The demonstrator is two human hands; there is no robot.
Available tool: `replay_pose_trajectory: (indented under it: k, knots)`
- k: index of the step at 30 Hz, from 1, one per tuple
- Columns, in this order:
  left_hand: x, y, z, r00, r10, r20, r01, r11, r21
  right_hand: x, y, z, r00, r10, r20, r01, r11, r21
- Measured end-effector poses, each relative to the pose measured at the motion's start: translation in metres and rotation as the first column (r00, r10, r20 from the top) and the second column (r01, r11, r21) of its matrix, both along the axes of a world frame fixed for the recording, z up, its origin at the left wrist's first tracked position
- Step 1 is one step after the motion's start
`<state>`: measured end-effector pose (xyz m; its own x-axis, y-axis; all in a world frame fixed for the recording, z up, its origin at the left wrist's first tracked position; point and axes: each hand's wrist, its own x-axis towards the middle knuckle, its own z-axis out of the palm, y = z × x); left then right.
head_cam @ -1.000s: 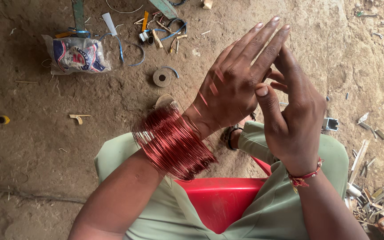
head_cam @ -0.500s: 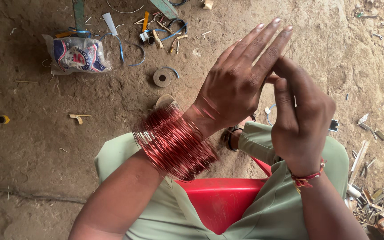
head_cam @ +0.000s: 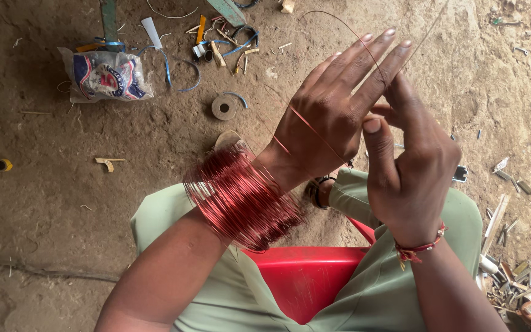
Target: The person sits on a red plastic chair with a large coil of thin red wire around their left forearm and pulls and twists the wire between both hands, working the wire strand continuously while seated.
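i read the scene from the coil (head_cam: 241, 200): a thick bundle of red enamelled wire looped round the left forearm, just behind the wrist, its ring axis running along the arm.

from the coil, the left hand (head_cam: 333, 117) lies up and to the right, fingers straight, pressed side by side and pointing away from the body. it grips nothing that i can see; a single strand (head_cam: 305, 126) leaves the coil, crosses the back of this hand on a diagonal and runs on toward the fingertips, then arcs up and out of view at the top.

the right hand (head_cam: 410, 169) stands just right of the left hand, touching it at the fingers, further from the coil than the left. its fingers are curled and its thumb is raised. i judge that it pinches the strand against the left fingers, but the contact point is hidden, so i cannot tell for certain.

below the coil: a red seat (head_cam: 305, 276). up and left of the coil, on the dirt floor (head_cam: 62, 203): a small spool (head_cam: 224, 107) and a printed bag (head_cam: 106, 75).
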<state>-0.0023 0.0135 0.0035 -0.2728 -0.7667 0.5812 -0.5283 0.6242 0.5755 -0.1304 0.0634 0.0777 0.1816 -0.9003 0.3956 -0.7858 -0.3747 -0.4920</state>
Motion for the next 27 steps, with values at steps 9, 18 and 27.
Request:
replay_pose_trajectory:
  k: [9, 18, 27]
  knots:
    - [-0.002, -0.001, -0.003, 1.000, -0.002, -0.001, 0.002, 1.000, -0.004, -0.005, 0.004, -0.006, 1.000, -0.004, -0.016, 0.005, 0.999, 0.053]
    - [0.001, 0.000, -0.005, 1.000, -0.007, 0.010, 0.007, 1.000, -0.007, -0.004, 0.004, -0.011, 1.000, -0.005, -0.018, 0.006, 0.999, 0.044]
    - [0.003, 0.000, -0.003, 1.000, -0.020, -0.013, 0.020, 1.000, -0.013, -0.003, 0.004, -0.013, 0.999, 0.021, 0.033, -0.022, 0.999, 0.049]
